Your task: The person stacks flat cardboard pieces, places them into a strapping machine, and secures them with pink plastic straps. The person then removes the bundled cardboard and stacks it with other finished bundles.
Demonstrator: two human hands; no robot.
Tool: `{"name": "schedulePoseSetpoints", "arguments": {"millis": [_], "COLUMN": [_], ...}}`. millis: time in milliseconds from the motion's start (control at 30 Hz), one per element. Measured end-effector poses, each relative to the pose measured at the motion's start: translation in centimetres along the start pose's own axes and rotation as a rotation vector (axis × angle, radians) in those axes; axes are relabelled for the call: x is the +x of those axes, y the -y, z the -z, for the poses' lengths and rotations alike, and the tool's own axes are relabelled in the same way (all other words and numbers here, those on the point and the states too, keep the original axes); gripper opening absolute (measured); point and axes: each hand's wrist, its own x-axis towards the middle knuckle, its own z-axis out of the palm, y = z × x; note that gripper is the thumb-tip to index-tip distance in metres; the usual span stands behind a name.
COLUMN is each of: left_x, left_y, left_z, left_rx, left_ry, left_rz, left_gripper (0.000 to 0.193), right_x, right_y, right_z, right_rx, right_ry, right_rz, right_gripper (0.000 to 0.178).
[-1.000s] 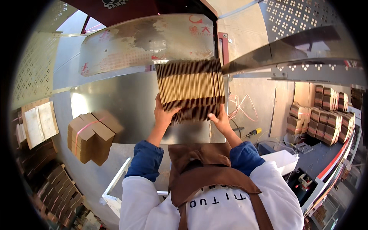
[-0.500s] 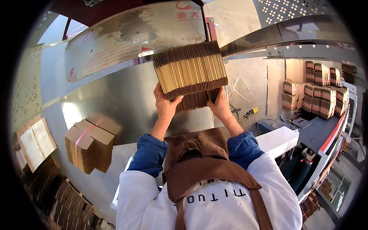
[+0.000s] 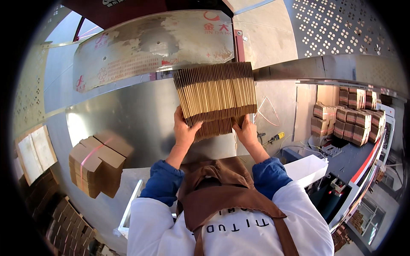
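Observation:
Between my two hands is a thick stack of folded brown cardboard pieces (image 3: 217, 90), its many edges turned up toward me. My left hand (image 3: 185, 130) grips its near left corner, thumb pressed on the near face. At the near right corner my right hand (image 3: 246, 133) holds it the same way. Under the stack lies a shiny metal work surface (image 3: 149, 111); whether the stack rests on it or is held just above, I cannot tell. The fingers beneath and behind the stack are hidden.
To the left sits a cardboard bundle (image 3: 96, 164) tied with pink strap. A machine panel (image 3: 141, 47) stands beyond the stack, with a metal rail (image 3: 329, 70) at far right. More strapped bundles (image 3: 354, 117) are piled on the right, near a white tray (image 3: 305, 170).
The stack and both hands appear slightly lower in the picture, nearer to me, and the surroundings have shifted a little as well. Both hands keep their hold.

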Motion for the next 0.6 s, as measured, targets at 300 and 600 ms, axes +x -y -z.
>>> {"name": "schedulePoseSetpoints", "arguments": {"millis": [300, 600], "left_x": [8.0, 10.1], "left_y": [1.7, 1.3], "left_z": [0.7, 0.1], "left_rx": [0.015, 0.054], "left_ry": [0.089, 0.072], "left_rz": [-0.012, 0.007], "left_gripper": [0.083, 0.081], "right_x": [7.3, 9.2], "right_y": [0.7, 0.7], "right_z": [-0.1, 0.4], "right_rx": [0.041, 0.071], "right_ry": [-0.065, -0.051], "right_rz": [0.165, 0.167], "right_gripper": [0.062, 0.061]}}
